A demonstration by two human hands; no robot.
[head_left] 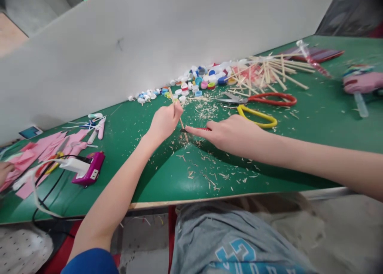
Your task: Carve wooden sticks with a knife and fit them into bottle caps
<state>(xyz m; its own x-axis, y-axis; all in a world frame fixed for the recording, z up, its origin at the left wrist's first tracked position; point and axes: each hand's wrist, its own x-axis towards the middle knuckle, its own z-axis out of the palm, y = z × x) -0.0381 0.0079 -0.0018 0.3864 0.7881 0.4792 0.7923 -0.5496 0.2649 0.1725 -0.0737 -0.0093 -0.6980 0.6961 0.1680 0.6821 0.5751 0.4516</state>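
My left hand (166, 119) is closed around a thin wooden stick (181, 124), which slants down toward the green table (125, 146). In my right hand (229, 135) is a red-handled craft knife (205, 129), its forefinger stretched along the tool. The dark blade lies against the lower part of the stick. Most of the knife's handle is hidden under the fingers. Wood shavings (206, 174) are scattered on the table around and below both hands. Beyond my right hand lie scissors (254, 102) with one red and one yellow handle loop, blades apart.
Bottle caps (197, 81) are heaped along the grey wall, beside a pile of wooden sticks (272, 72). A pink glue gun (362, 83) lies at the right. On the left are a purple power adapter (89, 170), cables, pink sheets (50, 146), a phone (30, 132) and another person's hand (5, 171).
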